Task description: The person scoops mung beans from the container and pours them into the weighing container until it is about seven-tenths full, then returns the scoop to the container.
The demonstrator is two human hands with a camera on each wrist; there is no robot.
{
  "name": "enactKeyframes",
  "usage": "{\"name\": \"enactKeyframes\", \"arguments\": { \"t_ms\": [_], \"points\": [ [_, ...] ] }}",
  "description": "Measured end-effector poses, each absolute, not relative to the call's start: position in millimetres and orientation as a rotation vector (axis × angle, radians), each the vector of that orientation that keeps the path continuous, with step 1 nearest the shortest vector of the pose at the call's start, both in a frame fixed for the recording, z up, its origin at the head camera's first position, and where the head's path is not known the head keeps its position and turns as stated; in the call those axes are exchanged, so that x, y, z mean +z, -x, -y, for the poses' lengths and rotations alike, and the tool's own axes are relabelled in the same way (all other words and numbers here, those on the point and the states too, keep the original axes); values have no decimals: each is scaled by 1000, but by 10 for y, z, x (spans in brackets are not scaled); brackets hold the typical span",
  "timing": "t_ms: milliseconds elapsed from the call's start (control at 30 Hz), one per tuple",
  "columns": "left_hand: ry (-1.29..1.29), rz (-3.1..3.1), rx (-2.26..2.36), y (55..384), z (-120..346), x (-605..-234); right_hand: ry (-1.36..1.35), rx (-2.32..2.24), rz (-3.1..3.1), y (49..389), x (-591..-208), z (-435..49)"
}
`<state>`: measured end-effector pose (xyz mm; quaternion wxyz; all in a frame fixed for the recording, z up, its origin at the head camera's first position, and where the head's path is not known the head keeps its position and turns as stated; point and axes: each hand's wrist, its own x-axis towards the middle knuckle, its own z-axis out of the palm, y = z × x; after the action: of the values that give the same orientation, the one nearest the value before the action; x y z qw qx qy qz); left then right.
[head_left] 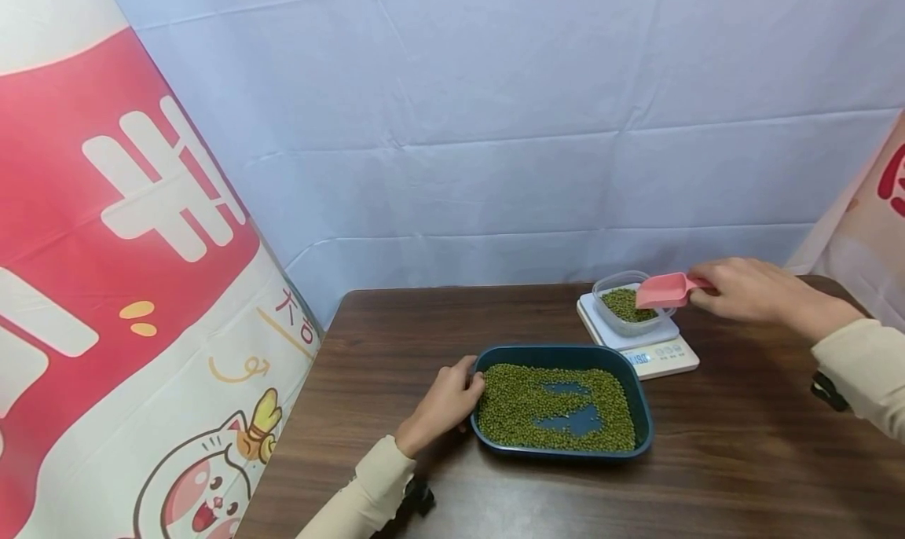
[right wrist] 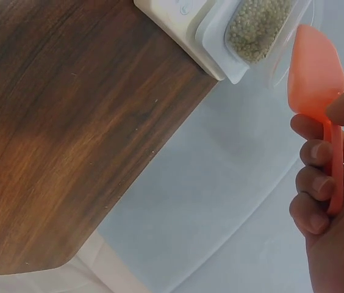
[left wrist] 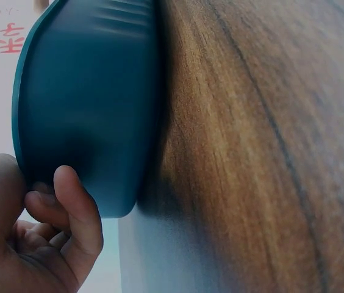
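My right hand (head_left: 742, 289) grips the handle of a pink scoop (head_left: 663, 291), fingers curled round it. The scoop's bowl is over the near right rim of a clear plastic container (head_left: 610, 313), and no beans show in it. Small green beans (head_left: 622, 303), like mung beans, lie in the container, which stands on a white kitchen scale (head_left: 680, 353) with a lit display. At the left end of a dark teal tray (head_left: 558, 356), my left hand (head_left: 444, 401) holds the rim, as the left wrist view also shows. More green beans (head_left: 519, 405) spread over the tray's bottom.
The dark wooden table (head_left: 410, 319) carries the tray and scale. Its back edge meets a pale cloth backdrop (head_left: 452, 170). A printed red and white cloth (head_left: 141, 287) hangs at the left. Bare blue patches of tray bottom show between the beans.
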<state>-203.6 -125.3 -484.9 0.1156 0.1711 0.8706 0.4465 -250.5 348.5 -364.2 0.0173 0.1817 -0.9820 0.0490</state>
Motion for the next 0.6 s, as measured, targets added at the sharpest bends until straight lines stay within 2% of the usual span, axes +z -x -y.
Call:
{"name": "enactKeyframes", "arguments": {
  "t_ms": [600],
  "points": [
    [-517, -2559, 1301, 2030, 1256, -4842, -636, 189, 2983, 2356, -3558, -3255]
  ]
}}
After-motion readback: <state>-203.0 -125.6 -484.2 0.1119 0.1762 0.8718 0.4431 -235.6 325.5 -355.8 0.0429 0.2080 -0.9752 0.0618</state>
